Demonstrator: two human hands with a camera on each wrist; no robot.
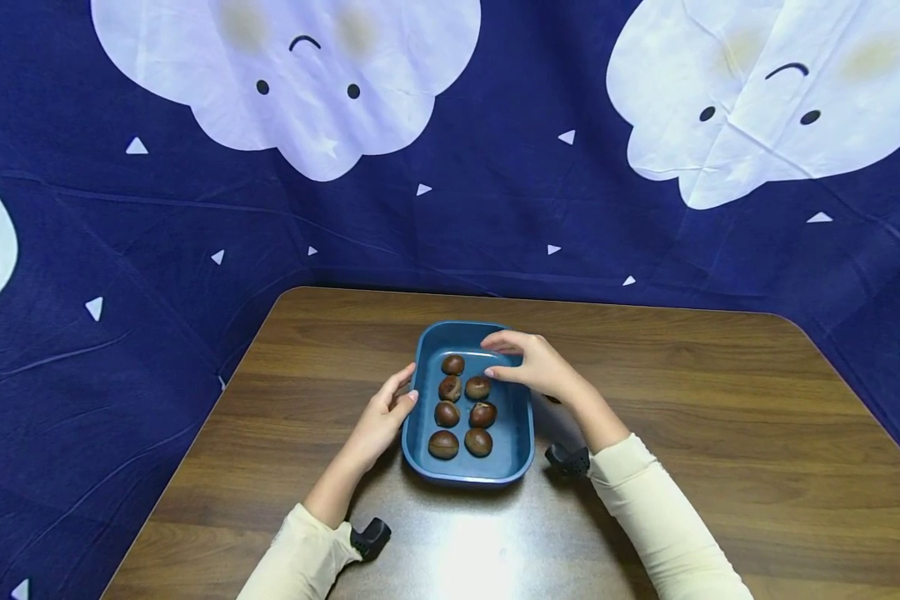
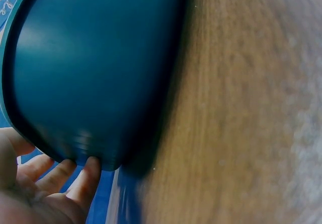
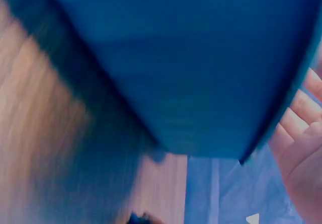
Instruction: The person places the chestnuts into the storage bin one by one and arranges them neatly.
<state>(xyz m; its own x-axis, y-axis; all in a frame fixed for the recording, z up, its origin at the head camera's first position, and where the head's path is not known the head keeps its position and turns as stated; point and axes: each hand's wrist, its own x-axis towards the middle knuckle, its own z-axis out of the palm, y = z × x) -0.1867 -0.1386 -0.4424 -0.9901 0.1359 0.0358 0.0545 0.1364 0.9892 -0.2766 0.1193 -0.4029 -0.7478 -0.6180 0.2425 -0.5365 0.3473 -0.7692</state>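
Observation:
A blue rectangular tray (image 1: 468, 477) stands on the table, with several brown chestnuts (image 1: 443, 445) lying in two columns inside it. At its left side my left hand (image 1: 378, 417) rests, the thumb near the rim. In the left wrist view the fingertips of that left hand (image 2: 55, 189) touch the tray's outer wall (image 2: 95, 73). Over the tray's far right part hovers my right hand (image 1: 536, 363), thumb and fingers apart, with nothing visible between them. In the right wrist view the tray's outer wall (image 3: 201, 73) hides part of the right hand (image 3: 302, 148).
Beside the tray, a small dark brown thing (image 1: 552, 399) lies partly hidden under the right wrist. Black wrist cameras (image 1: 371, 538) hang by both cuffs. The wooden table (image 1: 682, 400) extends to both sides, and a blue cloud-print cloth (image 1: 495, 225) hangs behind it.

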